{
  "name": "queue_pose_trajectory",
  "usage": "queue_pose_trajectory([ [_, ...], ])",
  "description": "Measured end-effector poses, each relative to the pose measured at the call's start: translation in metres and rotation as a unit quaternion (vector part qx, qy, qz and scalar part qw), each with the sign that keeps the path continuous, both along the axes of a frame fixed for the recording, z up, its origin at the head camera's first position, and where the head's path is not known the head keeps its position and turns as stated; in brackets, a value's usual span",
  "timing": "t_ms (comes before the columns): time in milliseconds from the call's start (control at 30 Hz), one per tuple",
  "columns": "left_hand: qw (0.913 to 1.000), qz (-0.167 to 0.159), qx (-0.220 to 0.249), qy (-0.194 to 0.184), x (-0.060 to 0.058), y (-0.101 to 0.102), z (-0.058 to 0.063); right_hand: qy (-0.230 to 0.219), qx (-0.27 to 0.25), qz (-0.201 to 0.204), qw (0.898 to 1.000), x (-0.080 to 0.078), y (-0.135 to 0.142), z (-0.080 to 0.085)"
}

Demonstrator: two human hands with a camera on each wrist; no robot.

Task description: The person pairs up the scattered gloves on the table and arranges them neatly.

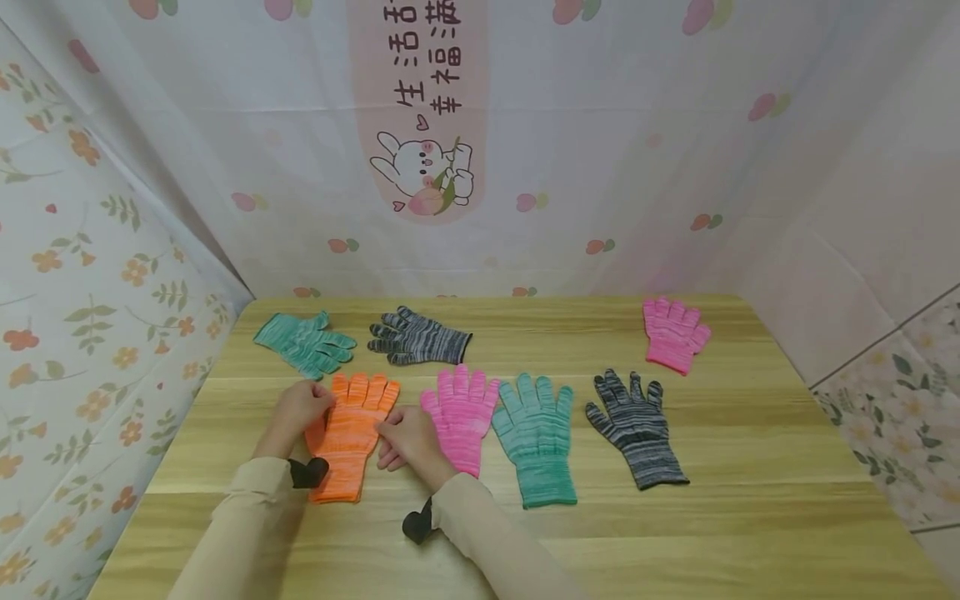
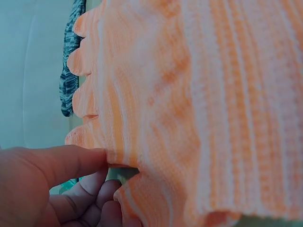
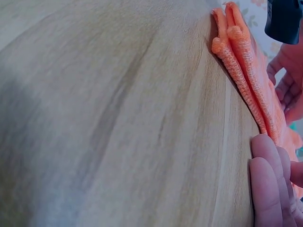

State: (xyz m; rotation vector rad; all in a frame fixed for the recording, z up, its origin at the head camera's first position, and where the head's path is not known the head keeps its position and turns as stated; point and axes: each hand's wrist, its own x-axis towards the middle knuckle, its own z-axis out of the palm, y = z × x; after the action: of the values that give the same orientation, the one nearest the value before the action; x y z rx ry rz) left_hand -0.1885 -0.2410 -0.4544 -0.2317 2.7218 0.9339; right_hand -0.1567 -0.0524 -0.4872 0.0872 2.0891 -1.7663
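Backdrop: white cloth [image 1: 637,150], printed with small fruit shapes, brush lettering and a cartoon rabbit [image 1: 423,171]; floral cloth [image 1: 97,333] at the left side. Surface: tabletop [image 1: 712,542], pale wood grain.

Front row, left to right, each with its cuff toward the person:
- Orange glove [image 1: 345,446], one, flecked with white, lying at the left of the row, between the two hands.
- Pink glove [image 1: 459,417], one, just beyond the right hand, its lower part partly covered by the wrist.
- Green glove [image 1: 542,446], one, next to the pink.
- Gray glove [image 1: 636,433], one, dark striped, at the right end, tilted.

Back row:
- Second green glove [image 1: 300,342], far left, lying aslant.
- Second gray glove [image 1: 423,337], lying sideways, cuff to the right.
- Second pink glove [image 1: 673,337], well apart at far right.

Hands:
- Left hand [image 1: 302,410]: thumb and forefinger pinching the orange glove's left edge, near its thumb.
- Right hand [image 1: 411,437]: fingers pinching the same glove's right edge, the other fingers curled beneath, close to the tabletop.

Sleeves [image 1: 243,517]: cream, a black piece [image 1: 308,472] at each cuff.
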Motion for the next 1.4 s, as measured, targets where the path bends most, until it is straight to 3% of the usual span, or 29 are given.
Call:
queue_pose_trajectory([
  [400,0.9996,0.000,0.011,0.027,0.003,-0.002,-0.005,0.003,0.003,-0.004,1.000,0.000,0.000,-0.001],
  [633,0.9924,-0.042,-0.079,0.085,0.003,0.005,-0.006,0.002,0.005,0.002,1.000,0.000,0.001,0.000],
  [733,0.9900,-0.049,-0.092,0.094,0.001,0.012,-0.003,0.003,0.003,0.002,1.000,0.000,0.000,0.000],
  [800,0.9920,-0.046,-0.077,0.088,-0.002,0.017,-0.001,0.004,0.003,0.001,1.000,0.001,0.000,-0.001],
  [1000,0.9989,-0.024,-0.034,0.020,-0.010,0.028,-0.002,0.003,-0.002,-0.001,1.000,0.000,-0.002,-0.001],
  [1200,0.9997,0.008,-0.022,0.004,-0.013,0.031,-0.005,-0.003,-0.007,-0.001,1.000,-0.001,-0.002,0.000],
  [1400,0.9997,0.001,-0.025,-0.008,-0.015,0.034,-0.005,0.001,-0.005,0.000,1.000,-0.001,-0.001,0.000],
])
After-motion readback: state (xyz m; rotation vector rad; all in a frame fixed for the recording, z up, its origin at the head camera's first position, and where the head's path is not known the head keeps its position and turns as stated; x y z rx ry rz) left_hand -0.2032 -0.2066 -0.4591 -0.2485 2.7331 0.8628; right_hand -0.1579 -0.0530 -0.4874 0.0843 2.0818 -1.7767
